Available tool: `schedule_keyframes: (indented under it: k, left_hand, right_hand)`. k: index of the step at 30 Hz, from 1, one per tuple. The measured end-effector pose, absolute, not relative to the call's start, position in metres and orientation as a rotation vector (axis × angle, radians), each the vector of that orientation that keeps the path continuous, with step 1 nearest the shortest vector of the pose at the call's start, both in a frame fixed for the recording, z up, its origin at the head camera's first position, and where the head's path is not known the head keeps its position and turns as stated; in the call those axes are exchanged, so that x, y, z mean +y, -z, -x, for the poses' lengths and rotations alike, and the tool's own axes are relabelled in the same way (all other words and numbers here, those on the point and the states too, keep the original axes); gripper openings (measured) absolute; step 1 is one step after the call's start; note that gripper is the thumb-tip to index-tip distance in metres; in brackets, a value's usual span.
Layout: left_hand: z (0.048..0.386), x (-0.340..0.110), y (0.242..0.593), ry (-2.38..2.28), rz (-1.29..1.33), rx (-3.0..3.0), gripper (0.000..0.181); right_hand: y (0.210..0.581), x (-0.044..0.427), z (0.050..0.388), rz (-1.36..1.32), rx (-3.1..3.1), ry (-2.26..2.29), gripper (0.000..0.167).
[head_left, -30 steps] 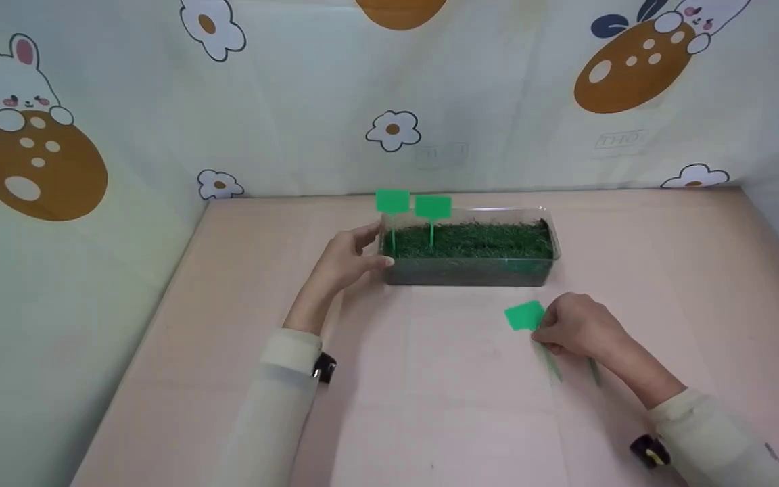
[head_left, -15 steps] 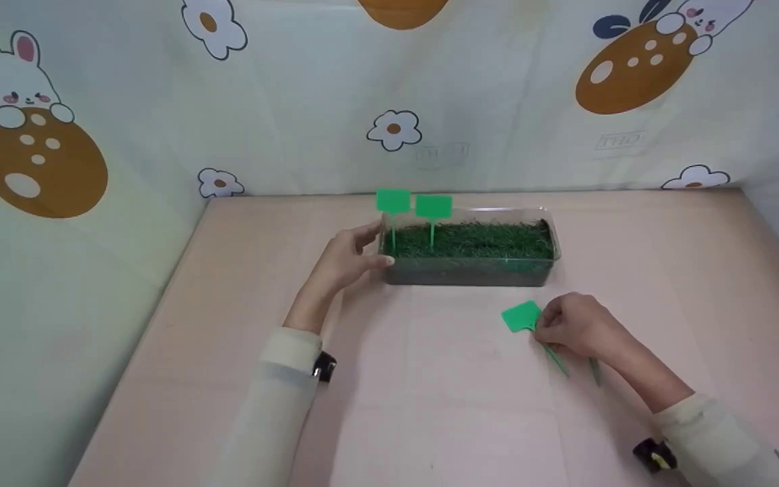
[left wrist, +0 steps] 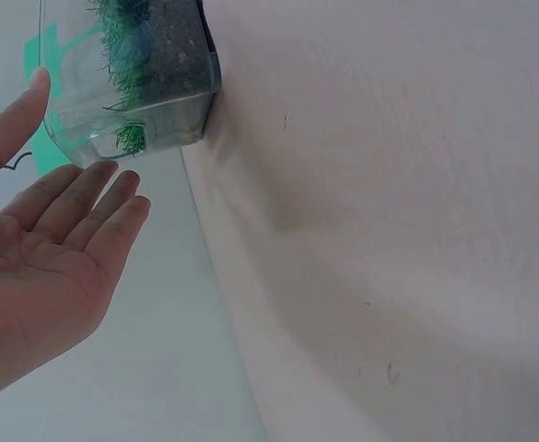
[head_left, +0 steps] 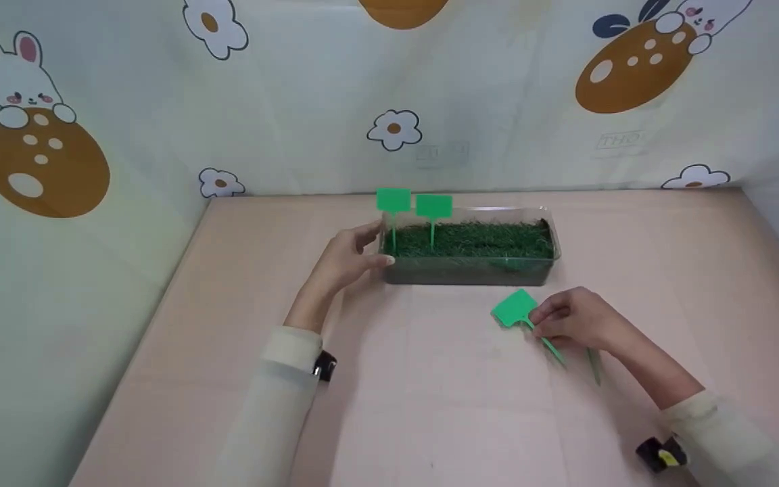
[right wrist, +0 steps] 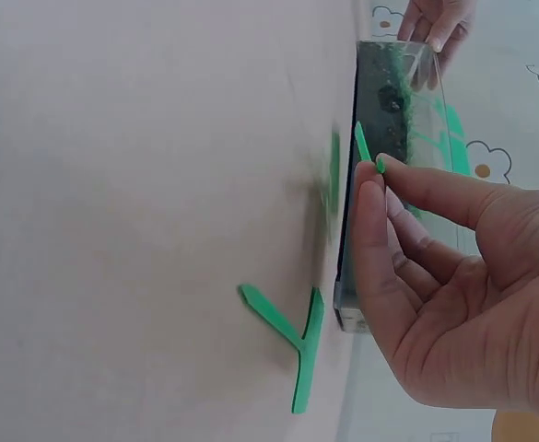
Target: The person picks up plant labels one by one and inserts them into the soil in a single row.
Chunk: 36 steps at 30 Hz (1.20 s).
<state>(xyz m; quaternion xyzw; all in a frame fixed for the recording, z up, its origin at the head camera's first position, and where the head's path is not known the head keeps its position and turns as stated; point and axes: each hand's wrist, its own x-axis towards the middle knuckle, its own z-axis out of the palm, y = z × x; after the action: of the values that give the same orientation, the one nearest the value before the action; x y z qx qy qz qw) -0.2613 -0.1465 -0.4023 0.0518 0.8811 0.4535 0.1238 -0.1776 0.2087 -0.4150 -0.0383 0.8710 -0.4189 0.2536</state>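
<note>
A clear rectangular planter box (head_left: 470, 272) holds dark soil topped with green artificial grass (head_left: 491, 238). Two green T-shaped plant labels stand upright toward its left end, an outer label (head_left: 393, 199) and an inner label (head_left: 434, 205). My left hand (head_left: 345, 260) is at the box's left end, thumb by the front corner; its fingers look fairly straight in the left wrist view. In front of the box, my right hand (head_left: 579, 318) pinches another green plant label (head_left: 515, 308) between thumb and index finger, its stem slanting down to the right. The held label is tilted.
Beneath my right hand a further green plant label (right wrist: 308, 345) lies on the pink tabletop (head_left: 430, 392); in the head view mostly its stem (head_left: 594, 366) shows. A patterned cloth wall (head_left: 308, 101) rises behind the box.
The pinched plant label has risen slightly and shifted left, and more of its stem shows clear of my right hand. My left hand and the planter box have stayed put.
</note>
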Motion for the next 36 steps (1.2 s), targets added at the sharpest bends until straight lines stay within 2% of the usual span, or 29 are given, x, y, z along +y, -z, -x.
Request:
schedule_keyframes:
  k: [36]
  left_hand:
    - [0.261, -0.147, 0.402, -1.33, -0.13, 2.563, 0.072]
  right_hand:
    - [0.394, 0.208, 0.189, 0.198, 2.262, 1.363, 0.032]
